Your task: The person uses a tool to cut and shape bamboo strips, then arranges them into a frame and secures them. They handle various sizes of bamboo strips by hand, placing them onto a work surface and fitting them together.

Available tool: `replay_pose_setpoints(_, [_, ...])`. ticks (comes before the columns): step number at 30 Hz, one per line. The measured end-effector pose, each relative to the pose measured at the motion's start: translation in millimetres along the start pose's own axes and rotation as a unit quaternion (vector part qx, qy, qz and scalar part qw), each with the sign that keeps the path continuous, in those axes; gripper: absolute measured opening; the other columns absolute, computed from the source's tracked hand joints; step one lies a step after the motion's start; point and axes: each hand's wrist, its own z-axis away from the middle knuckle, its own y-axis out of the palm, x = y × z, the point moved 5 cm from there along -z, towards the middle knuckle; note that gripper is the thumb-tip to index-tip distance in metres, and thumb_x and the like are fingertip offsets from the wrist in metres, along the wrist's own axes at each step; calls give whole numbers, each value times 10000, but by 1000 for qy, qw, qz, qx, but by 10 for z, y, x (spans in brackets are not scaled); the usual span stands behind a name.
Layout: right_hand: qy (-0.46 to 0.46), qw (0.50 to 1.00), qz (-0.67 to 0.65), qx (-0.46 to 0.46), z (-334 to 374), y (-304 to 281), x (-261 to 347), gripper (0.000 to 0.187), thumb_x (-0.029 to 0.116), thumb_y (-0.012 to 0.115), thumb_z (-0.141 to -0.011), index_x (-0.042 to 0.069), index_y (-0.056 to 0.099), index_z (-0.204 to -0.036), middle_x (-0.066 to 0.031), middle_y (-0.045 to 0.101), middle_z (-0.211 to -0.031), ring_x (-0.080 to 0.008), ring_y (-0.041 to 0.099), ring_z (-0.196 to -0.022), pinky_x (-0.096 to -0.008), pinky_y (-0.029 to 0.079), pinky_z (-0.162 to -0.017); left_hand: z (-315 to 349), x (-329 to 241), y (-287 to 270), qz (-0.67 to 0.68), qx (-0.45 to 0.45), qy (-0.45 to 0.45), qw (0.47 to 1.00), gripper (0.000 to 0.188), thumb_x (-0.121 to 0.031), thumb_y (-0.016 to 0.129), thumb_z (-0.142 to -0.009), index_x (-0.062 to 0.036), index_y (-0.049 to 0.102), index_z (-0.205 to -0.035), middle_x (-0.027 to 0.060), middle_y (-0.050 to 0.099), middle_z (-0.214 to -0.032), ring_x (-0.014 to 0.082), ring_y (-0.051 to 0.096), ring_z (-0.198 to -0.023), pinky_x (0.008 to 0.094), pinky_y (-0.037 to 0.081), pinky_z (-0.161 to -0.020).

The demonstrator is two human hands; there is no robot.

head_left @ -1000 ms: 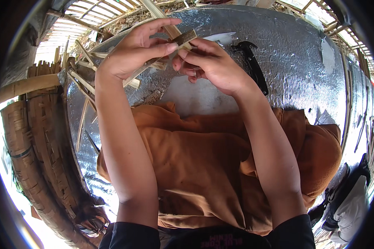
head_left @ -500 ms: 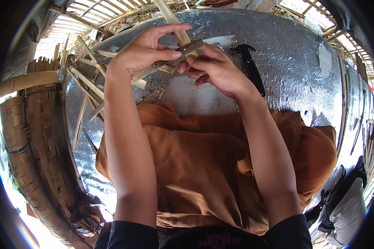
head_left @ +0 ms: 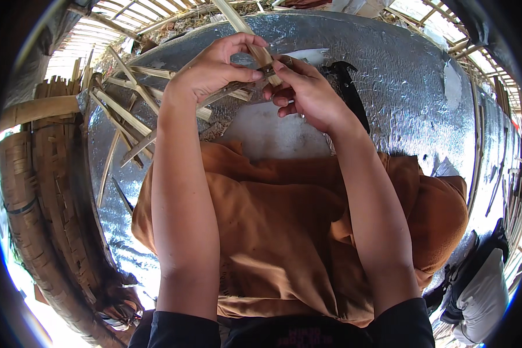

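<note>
A pale split bamboo strip [head_left: 240, 23] slants down from the top edge into both hands. My left hand [head_left: 210, 71] is closed on it, index finger curled over its upper side, thumb below. Across its lower end lies a long, thin, grey-brown flat piece [head_left: 221, 93], passing under my left thumb and wrist toward the lower left; I cannot tell whether it is wood or a blade. My right hand [head_left: 307, 93] pinches the bamboo's lower end near the crossing, thumb on top and other fingers curled below. Its fingers partly hide the crossing.
Several loose bamboo strips [head_left: 130, 116] lie at left on the silvery foil-like surface [head_left: 400, 75]. A black-handled hammer-like tool [head_left: 349, 87] rests right of my right hand. Brown cloth [head_left: 272, 214] covers my lap. Rolled woven bamboo [head_left: 52, 197] stands at far left.
Both hands have come closer together. The left hand has shifted slightly right, and the right thumb now presses at the crossing. The flat crossing piece has slid right, its end now mostly behind the right fingers.
</note>
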Motion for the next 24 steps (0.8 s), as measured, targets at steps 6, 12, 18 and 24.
replay_pose_setpoints(6, [33, 999, -4, -37, -8, -96, -116, 399, 350, 501, -1046, 62, 509, -1321, -86, 676, -903, -90, 575, -682, -325, 568, -654, -104, 306, 11, 3, -104, -33, 994, 552, 48, 727, -841, 7, 461, -1323, 115, 558, -1293, 207, 603, -1145, 307, 521, -971])
replay_pose_setpoints(12, [78, 997, -11, -22, -7, -172, -241, 386, 323, 475, -1061, 62, 487, -1345, -83, 681, -935, -96, 570, -681, -343, 579, -670, -210, 547, 60, 50, -98, -124, 986, 661, 17, 749, -845, 29, 373, -1388, 131, 582, -1281, 242, 607, -1161, 326, 513, -985])
replay_pose_setpoints(18, [115, 992, -2, -43, -29, -237, -376, 366, 357, 512, -1049, 135, 509, -1340, -38, 669, -960, -83, 557, -695, -347, 551, -714, -239, 616, 158, 66, -95, -158, 981, 707, -26, 775, -842, 4, 350, -1406, 119, 619, -1231, 222, 614, -1141, 345, 515, -956])
replay_pose_setpoints(24, [134, 989, -13, -62, -22, -257, -410, 345, 329, 501, -1056, 139, 514, -1343, -47, 688, -1002, -83, 582, -715, -360, 565, -751, -256, 681, 171, 55, -126, -162, 977, 730, -108, 815, -832, -3, 362, -1395, 112, 631, -1222, 213, 624, -1118, 341, 513, -932])
